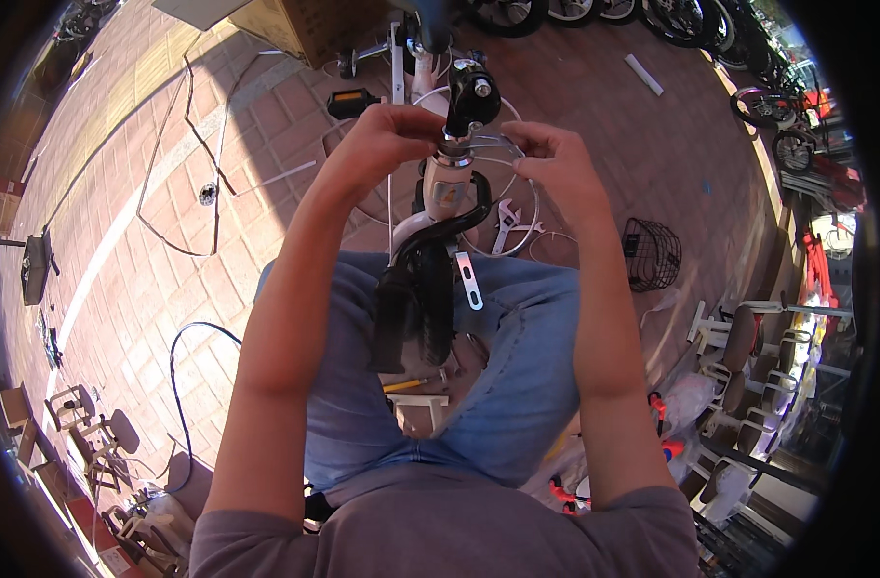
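A small bicycle stands between my knees, its pale head tube (pixel 445 197) topped by a silver collar and a black stem (pixel 473 98). My left hand (pixel 387 144) reaches in from the left, fingertips pinched at the base of the stem just above the collar. What lies between those fingertips is hidden. On the other side, my right hand (pixel 560 169) pinches a thin silvery cable (pixel 496 142) that runs toward the same spot. Below the head tube are a black front tyre (pixel 438 299) and a slotted metal strip (pixel 470 281).
An adjustable wrench (pixel 505 227) lies on the brick paving right of the bicycle, with a black wire basket (pixel 652 255) farther right. A pedal (pixel 352 103) sticks out at the left. A cardboard box (pixel 300 29) and several wheels (pixel 575 8) stand at the back.
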`<action>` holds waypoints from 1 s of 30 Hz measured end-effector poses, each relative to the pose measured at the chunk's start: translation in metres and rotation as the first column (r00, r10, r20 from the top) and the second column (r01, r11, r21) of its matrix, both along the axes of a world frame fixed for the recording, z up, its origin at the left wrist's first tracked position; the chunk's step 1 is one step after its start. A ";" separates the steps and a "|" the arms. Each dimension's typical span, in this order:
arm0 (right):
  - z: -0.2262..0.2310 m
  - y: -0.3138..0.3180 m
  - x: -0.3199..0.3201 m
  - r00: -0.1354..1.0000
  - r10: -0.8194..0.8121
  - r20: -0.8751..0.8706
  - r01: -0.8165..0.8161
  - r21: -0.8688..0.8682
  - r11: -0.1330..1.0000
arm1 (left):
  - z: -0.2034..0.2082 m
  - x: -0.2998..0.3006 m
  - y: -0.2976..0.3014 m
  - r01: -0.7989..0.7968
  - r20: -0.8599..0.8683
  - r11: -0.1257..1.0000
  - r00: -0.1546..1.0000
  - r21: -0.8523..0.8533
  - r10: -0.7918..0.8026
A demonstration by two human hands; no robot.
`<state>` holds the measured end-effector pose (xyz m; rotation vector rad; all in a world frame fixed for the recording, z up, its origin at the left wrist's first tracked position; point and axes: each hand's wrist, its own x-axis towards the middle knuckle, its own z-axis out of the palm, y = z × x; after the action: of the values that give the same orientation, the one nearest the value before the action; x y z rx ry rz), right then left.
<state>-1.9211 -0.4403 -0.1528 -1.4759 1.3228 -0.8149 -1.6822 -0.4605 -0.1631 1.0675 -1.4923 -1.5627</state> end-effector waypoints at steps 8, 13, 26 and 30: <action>-0.003 -0.010 0.013 0.974 -0.020 0.226 -0.028 0.210 0.977 | 0.001 0.000 0.000 0.031 0.027 1.000 0.999 -0.001 -0.031; 0.008 -0.005 0.015 0.997 0.073 -0.009 -0.072 0.101 0.992 | 0.000 -0.001 0.004 0.029 -0.022 1.000 0.999 -0.009 -0.030; 0.022 0.014 0.023 0.895 0.116 -0.432 -0.306 -0.403 0.862 | -0.006 0.001 0.000 0.069 -0.032 0.997 0.997 -0.016 -0.069; 0.024 0.029 0.037 0.891 0.015 -0.454 -0.250 -0.462 0.851 | -0.006 0.001 0.000 0.063 -0.037 0.998 0.997 -0.018 -0.064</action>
<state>-1.8840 -0.4113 -0.1285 -2.2594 1.3557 -0.8053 -1.6816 -0.4610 -0.1688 0.9840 -1.5246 -1.6025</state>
